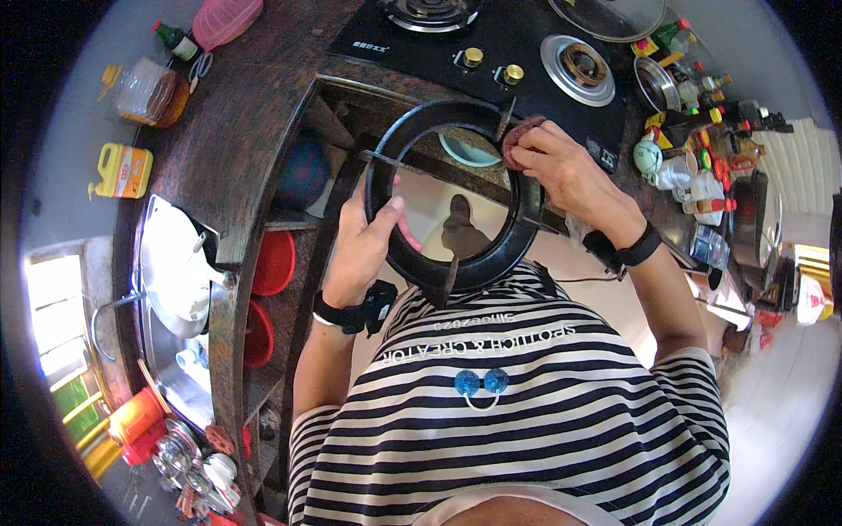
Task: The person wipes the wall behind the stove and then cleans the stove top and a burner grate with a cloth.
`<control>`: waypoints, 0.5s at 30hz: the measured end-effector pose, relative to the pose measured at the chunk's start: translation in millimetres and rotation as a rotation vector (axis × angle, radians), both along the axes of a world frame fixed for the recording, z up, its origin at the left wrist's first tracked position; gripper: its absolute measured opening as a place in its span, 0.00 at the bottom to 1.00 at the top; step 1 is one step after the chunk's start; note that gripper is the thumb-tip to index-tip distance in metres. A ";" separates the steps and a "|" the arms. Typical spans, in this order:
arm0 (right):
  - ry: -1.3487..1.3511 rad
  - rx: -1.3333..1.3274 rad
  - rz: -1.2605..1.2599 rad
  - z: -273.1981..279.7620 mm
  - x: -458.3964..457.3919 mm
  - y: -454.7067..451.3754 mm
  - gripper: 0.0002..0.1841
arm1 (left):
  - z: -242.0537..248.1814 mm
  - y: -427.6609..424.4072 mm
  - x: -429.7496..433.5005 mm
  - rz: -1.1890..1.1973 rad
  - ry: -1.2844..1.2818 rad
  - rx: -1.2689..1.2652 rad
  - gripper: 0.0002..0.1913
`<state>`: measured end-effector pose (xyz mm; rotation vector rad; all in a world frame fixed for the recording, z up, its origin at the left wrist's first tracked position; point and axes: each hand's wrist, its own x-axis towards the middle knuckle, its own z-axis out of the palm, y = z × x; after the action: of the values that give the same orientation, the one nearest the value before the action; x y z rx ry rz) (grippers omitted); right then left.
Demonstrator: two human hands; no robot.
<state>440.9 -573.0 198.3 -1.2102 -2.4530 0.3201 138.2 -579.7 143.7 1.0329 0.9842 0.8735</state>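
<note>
A black ring-shaped pan support (421, 269) from a gas stove is held up in front of my body, with several metal prongs standing out from it. My left hand (368, 237) grips the ring's left side, thumb on the near face. In my right hand (559, 161) is a reddish-brown scouring pad (520, 141), pressed against the ring's upper right near one prong. Beyond the ring lies the black gas hob (500, 39). Its right burner (585, 66) is bare of a pan support and looks brown in the middle.
Bottles and jars (710, 151) crowd the counter at the right. To the left are a sink (177, 368), a metal wok (174, 269), a yellow detergent jug (125, 171) and an oil bottle (148, 92). Open shelving below the counter holds red basins (273, 263). A glass lid (612, 13) rests behind the hob.
</note>
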 end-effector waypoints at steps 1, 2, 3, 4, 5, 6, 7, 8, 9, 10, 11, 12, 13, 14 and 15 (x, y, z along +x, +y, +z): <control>-0.068 0.027 0.013 -3.4 1.7 -1.5 0.15 | 0.1 0.8 -0.2 0.002 0.000 0.011 0.17; -0.137 0.054 0.026 -5.4 2.8 -3.9 0.16 | 2.1 2.0 -0.3 -0.011 0.000 0.008 0.17; -0.167 0.056 0.019 -5.5 2.1 -6.9 0.16 | 3.4 1.9 -0.7 -0.024 0.013 0.005 0.17; -0.199 0.058 0.013 -3.6 0.5 -9.8 0.17 | 4.8 2.7 -0.8 -0.035 0.025 0.002 0.17; -0.230 0.060 0.007 -1.3 -1.6 -12.5 0.17 | 6.1 3.7 -0.8 -0.047 0.036 -0.001 0.16; -0.242 0.103 -0.011 1.9 -5.8 -14.0 0.17 | 7.5 4.7 0.0 -0.057 0.045 0.000 0.16; -0.253 0.145 -0.028 5.5 -11.7 -15.0 0.18 | 9.0 5.9 1.0 -0.067 0.053 0.000 0.16; -0.264 0.188 -0.044 6.3 -14.8 -16.1 0.18 | 9.0 5.9 1.6 -0.076 0.062 0.001 0.16; -0.306 0.168 -0.078 3.7 -14.7 -17.8 0.19 | 9.4 5.5 2.6 -0.078 0.063 0.016 0.16; -0.348 0.148 -0.111 -2.6 -14.1 -19.2 0.19 | 9.8 4.8 4.1 -0.079 0.065 0.031 0.16; -0.389 0.128 -0.143 -7.6 -13.9 -21.1 0.20 | 10.3 4.2 5.5 -0.079 0.067 0.047 0.16; -0.369 0.064 -0.139 -10.3 -12.4 -24.0 0.22 | 10.7 4.4 7.4 -0.092 0.074 0.049 0.16; -0.348 0.000 -0.135 -11.9 -9.5 -29.2 0.24 | 11.8 4.8 9.3 -0.105 0.081 0.051 0.16; -0.328 -0.064 -0.131 -11.9 -6.2 -33.9 0.26 | 12.6 5.0 10.6 -0.118 0.088 0.054 0.16; -0.243 -0.248 -0.117 -9.6 -3.1 -37.8 0.24 | 12.7 4.6 10.1 -0.115 0.083 0.051 0.16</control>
<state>437.8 -610.8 188.7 -1.5728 -2.5891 0.4799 148.4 -575.1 156.5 1.1650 0.9663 0.7696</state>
